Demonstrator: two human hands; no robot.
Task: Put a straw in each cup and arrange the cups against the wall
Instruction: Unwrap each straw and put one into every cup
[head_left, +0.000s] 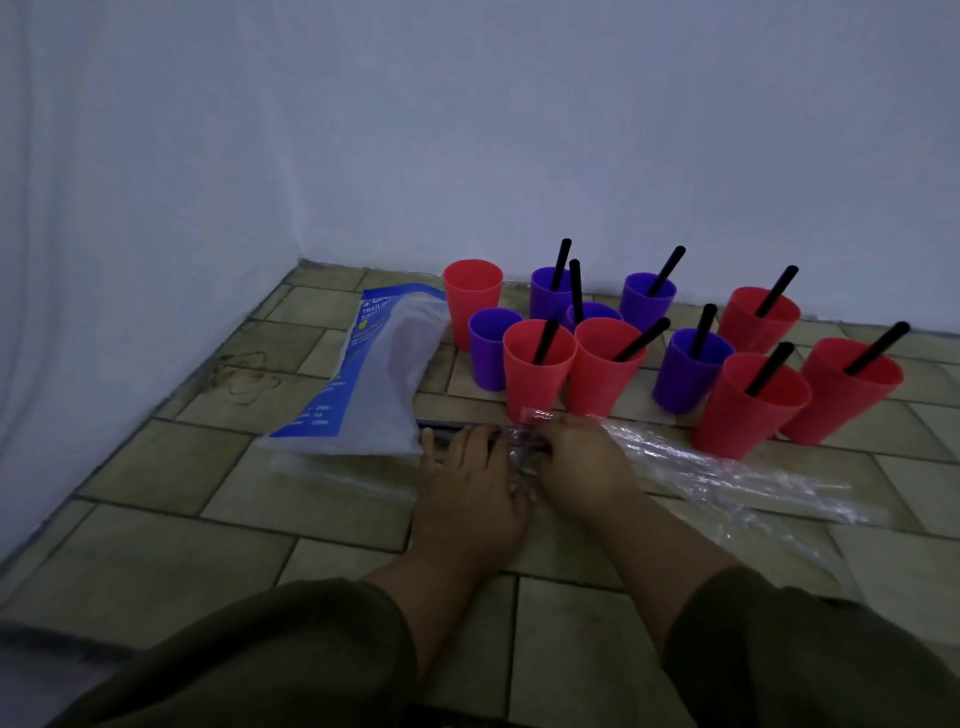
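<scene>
Several red and purple cups stand in a loose cluster on the tiled floor, short of the wall. Most hold a black straw, such as the near red cup (537, 364). The back-left red cup (472, 299) and the purple cup (491, 345) in front of it hold none. In front of the cluster lies a clear plastic straw packet (727, 467). My right hand (582, 462) grips its left end. My left hand (475, 470) lies beside it, fingers and thumb on the black straws (441, 428) sticking out of the packet.
A white and blue plastic bag (363, 379) lies left of the cups, its near end touching the straws. A white wall (519, 156) runs behind the cups and another one (104, 260) along the left. Rubber bands (244, 374) lie near the left wall.
</scene>
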